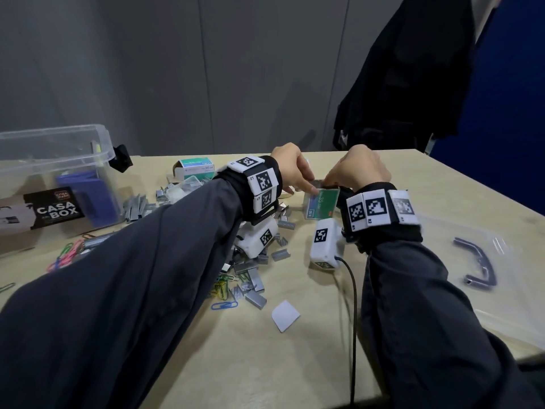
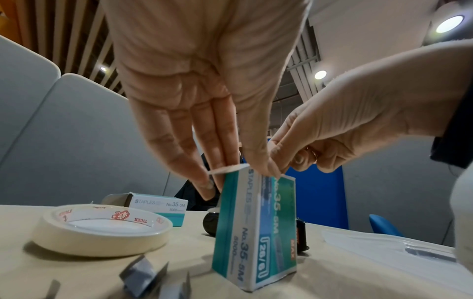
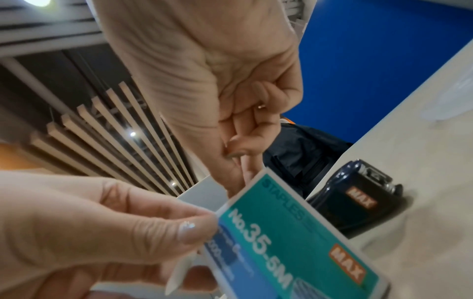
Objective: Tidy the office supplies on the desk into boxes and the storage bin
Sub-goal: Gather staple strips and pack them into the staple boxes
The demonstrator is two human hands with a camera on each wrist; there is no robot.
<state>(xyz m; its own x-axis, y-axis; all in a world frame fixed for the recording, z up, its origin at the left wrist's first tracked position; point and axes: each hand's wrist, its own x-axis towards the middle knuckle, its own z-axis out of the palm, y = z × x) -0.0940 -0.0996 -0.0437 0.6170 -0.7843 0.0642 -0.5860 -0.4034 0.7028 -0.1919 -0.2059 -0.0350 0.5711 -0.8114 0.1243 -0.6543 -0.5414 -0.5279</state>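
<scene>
both hands pinch the top of the green staple box [image 1: 321,204] standing on end mid-counter, left hand [image 1: 290,169] on its flap, right hand [image 1: 361,169] opposite; a slip could tip it, spilling staples.

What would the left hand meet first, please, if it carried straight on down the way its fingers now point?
The left hand points down at the upright staple box; its fingertips already touch the open top flap, so it would likely meet that flap first, then the box's inside.
</scene>
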